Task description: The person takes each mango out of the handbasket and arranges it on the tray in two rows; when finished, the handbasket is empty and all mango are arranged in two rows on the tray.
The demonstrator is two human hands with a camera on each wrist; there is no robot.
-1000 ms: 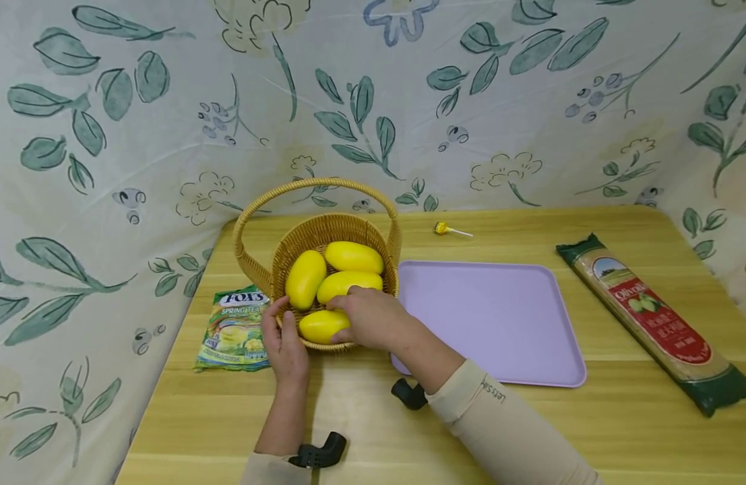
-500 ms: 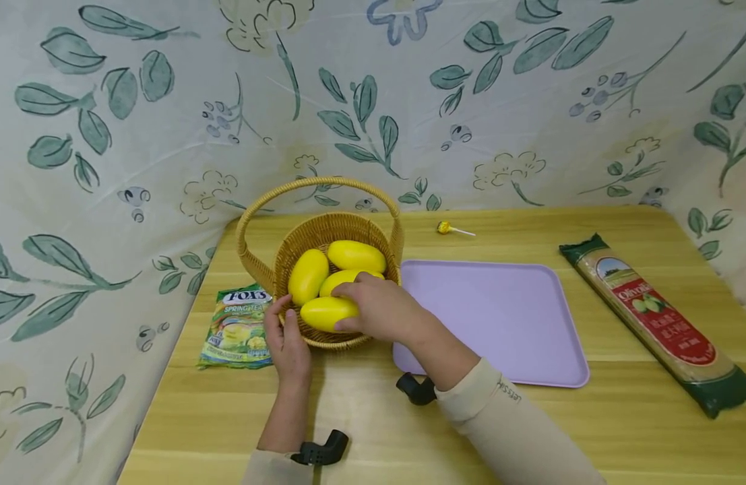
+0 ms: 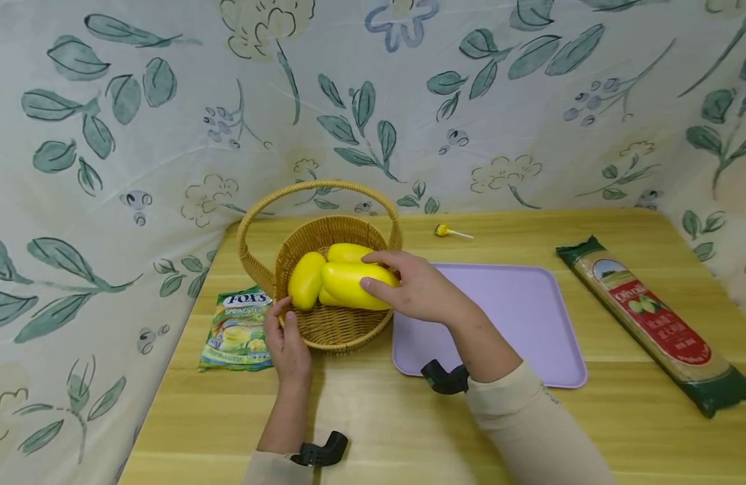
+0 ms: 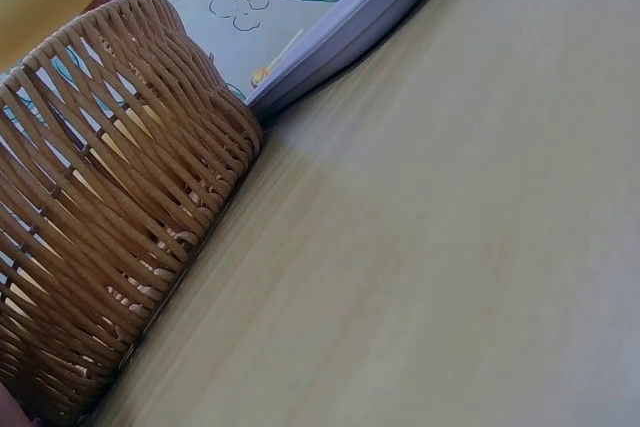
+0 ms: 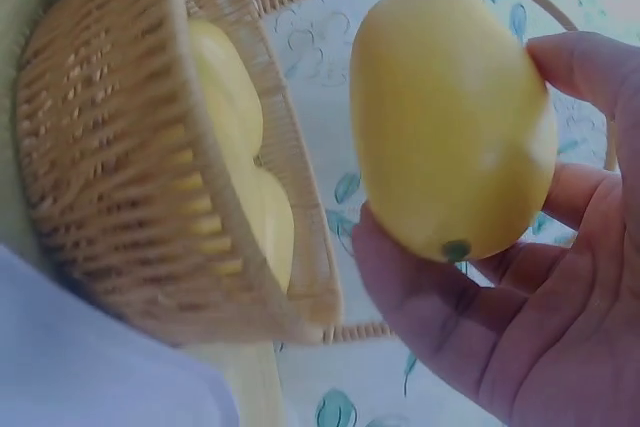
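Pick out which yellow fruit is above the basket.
The yellow fruit held by the right grip: it is above the basket, whereas the other yellow fruits lie inside it.

A: how's the light in the head view?
B: soft and even; pale sheen on the desk (image 3: 379, 431), faint shadow beside the left forearm (image 3: 288, 414)
A: and the wrist cams?
B: right one's hazy, kinda washed out; basket (image 5: 110, 147) weave is smeary, yellow fruit (image 5: 440, 117) has a pale glare spot; left one's duller, dark shadow under the tray (image 4: 350, 35), desk grain soft
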